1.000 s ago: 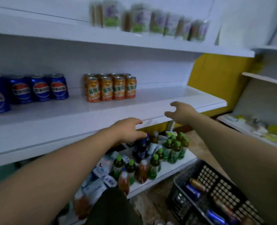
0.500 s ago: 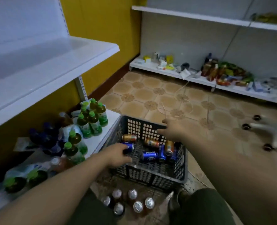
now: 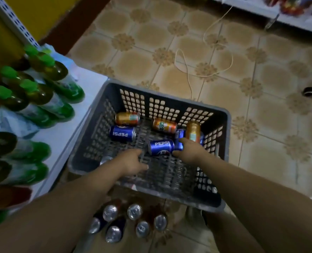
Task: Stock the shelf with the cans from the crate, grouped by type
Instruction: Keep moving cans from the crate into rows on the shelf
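1. Low in the grey crate (image 3: 228,143), a blue Pepsi can (image 3: 161,148) lies on its side, with its long axis running left to right between the two hands.
2. Nearer to it is the right hand (image 3: 190,150): finger and thumb straddle the can's right end, though blur hides whether they actually pinch it.
3. Just beside the left end sits the left hand (image 3: 131,162), fingers loosely spread and holding nothing.

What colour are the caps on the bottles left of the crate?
Bright green caps, clearest in the head view.
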`<act>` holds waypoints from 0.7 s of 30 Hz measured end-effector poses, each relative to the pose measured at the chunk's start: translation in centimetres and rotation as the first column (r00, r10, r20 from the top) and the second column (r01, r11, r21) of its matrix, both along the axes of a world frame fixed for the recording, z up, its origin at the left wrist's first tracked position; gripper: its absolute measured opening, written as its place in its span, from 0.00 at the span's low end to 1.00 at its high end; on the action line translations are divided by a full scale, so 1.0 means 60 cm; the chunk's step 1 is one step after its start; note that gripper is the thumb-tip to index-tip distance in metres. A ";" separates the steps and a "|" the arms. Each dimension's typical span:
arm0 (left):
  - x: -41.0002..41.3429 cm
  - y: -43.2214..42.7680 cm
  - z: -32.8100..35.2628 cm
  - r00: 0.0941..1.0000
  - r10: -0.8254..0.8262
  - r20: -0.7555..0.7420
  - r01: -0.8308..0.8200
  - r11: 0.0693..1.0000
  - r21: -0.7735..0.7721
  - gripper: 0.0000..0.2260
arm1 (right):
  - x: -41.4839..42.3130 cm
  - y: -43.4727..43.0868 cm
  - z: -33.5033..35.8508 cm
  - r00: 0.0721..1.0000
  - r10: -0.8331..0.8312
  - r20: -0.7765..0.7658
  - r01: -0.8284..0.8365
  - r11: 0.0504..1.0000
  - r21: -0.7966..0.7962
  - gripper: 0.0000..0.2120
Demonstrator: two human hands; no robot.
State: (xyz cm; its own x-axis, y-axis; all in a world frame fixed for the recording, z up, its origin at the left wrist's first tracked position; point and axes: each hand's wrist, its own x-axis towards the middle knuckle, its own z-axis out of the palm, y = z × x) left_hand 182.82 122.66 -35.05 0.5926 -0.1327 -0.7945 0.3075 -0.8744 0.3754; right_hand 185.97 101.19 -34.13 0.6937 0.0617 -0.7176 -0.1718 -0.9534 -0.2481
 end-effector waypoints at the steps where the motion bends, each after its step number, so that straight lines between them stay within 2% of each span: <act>1: 0.016 -0.001 -0.030 1.000 0.007 -0.018 -0.007 1.000 0.005 0.32 | 0.014 0.006 -0.031 1.000 0.007 -0.008 -0.007 1.000 0.008 0.25; 3: 0.045 -0.002 -0.086 0.999 0.011 -0.050 -0.011 1.000 0.010 0.34 | 0.041 0.017 -0.099 1.000 0.020 -0.022 -0.020 0.999 0.026 0.26; 5: 0.066 -0.002 -0.141 0.996 0.021 -0.081 -0.020 1.000 0.007 0.34 | 0.064 0.027 -0.169 0.998 0.054 -0.019 -0.053 0.998 0.022 0.31; 8: 0.087 -0.004 -0.206 0.993 0.024 -0.113 -0.024 1.000 0.000 0.34 | 0.081 0.037 -0.262 0.972 0.235 0.000 -0.234 0.968 -0.089 0.39; 10: 0.092 -0.003 -0.232 0.990 0.017 -0.141 -0.021 0.999 -0.027 0.34 | 0.079 0.040 -0.302 0.939 0.343 0.028 -0.332 0.926 -0.181 0.39; 12: 0.091 0.002 -0.244 0.986 0.018 -0.166 -0.027 0.999 -0.048 0.34 | 0.073 0.037 -0.323 0.924 0.368 0.104 -0.342 0.917 -0.203 0.36; 14: 0.081 0.009 -0.241 0.985 0.028 -0.167 -0.039 0.997 -0.060 0.37 | 0.066 0.037 -0.313 0.944 0.294 0.146 -0.281 0.954 -0.107 0.36; 16: 0.072 0.013 -0.214 0.988 0.050 -0.146 -0.061 0.996 -0.072 0.39 | 0.064 0.042 -0.275 0.988 0.097 0.117 -0.105 0.992 0.064 0.37; 19: 0.055 0.018 -0.142 0.988 0.133 -0.085 -0.144 0.978 -0.148 0.36 | 0.052 0.063 -0.189 0.987 -0.079 0.137 0.048 0.975 0.218 0.38; 21: 0.038 0.022 -0.077 0.977 0.209 -0.036 -0.212 0.952 -0.223 0.35 | 0.035 0.080 -0.117 0.962 -0.209 0.177 0.137 0.927 0.350 0.40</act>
State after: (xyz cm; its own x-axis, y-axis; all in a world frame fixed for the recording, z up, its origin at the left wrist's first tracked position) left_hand 185.11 123.97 -39.64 0.6172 -0.1812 -0.7656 0.4808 -0.6834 0.5494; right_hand 188.07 105.99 -41.17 0.8460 0.1364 -0.5154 -0.2368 -0.7700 -0.5925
